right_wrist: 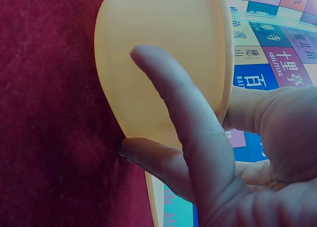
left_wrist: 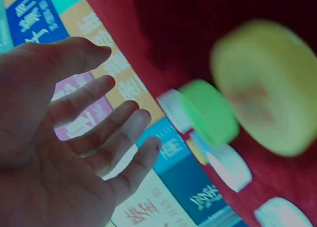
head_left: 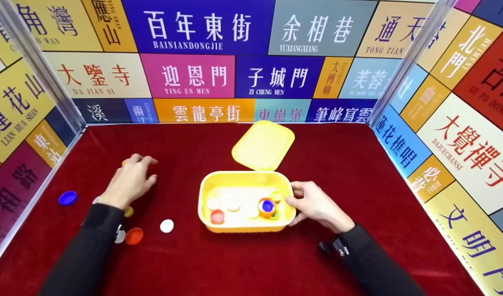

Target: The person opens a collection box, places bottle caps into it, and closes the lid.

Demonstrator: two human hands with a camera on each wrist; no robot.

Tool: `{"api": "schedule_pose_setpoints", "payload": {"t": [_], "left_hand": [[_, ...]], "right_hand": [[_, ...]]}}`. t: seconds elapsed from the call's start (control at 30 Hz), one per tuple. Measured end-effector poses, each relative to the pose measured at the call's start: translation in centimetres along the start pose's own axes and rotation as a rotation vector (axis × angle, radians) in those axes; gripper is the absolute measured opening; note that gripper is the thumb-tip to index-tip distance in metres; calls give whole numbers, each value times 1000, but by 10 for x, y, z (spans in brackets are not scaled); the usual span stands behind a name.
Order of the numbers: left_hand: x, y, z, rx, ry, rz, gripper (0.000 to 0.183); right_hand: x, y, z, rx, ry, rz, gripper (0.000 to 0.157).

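A yellow plastic box (head_left: 245, 228) stands uncovered on the dark red cloth, with several bottle caps inside, among them a red cap (head_left: 217, 216) and an orange cap (head_left: 261, 211) with a blue piece in it. My right hand (head_left: 317, 205) grips the box's right end, fingers and thumb against its wall (right_wrist: 158, 19). My left hand (head_left: 130, 181) hovers to the left of the box, its fingers loosely spread and holding nothing. Beyond those fingers, the left wrist view has a blurred yellow cap (left_wrist: 267, 88), a green cap (left_wrist: 210, 113) and several white ones.
Behind the box lies its yellow lid (head_left: 263, 146). Loose caps lie on the left: a blue cap (head_left: 68, 198), a red-orange cap (head_left: 134, 236) and a white cap (head_left: 167, 225). Printed panels (head_left: 202, 33) wall the table at the back and both sides.
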State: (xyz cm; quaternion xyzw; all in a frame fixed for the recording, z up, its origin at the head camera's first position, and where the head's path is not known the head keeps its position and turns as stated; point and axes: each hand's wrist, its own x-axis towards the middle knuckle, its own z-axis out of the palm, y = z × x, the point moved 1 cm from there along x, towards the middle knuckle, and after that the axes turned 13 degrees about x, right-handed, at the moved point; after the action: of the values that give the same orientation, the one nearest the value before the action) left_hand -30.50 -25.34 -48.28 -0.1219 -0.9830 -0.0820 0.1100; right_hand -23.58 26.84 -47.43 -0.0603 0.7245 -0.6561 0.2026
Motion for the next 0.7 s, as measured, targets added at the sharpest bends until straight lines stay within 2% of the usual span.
{"api": "schedule_pose_setpoints", "payload": {"t": [0.2,0.37,0.53,0.7], "left_hand": [[-1,-23,1,7,-111,-51,45],[-1,-29,0,6,-155,-54,43],[0,-31,-2,13,-163,-38,39],[0,-32,-2,10,-106,5,31]], "right_hand": [[-1,0,0,-3,-1,-1,41],[-1,0,0,-7,-1,2,42],[0,0,0,-16,1,-4,42],[0,0,0,-28,5,-6,42]]}}
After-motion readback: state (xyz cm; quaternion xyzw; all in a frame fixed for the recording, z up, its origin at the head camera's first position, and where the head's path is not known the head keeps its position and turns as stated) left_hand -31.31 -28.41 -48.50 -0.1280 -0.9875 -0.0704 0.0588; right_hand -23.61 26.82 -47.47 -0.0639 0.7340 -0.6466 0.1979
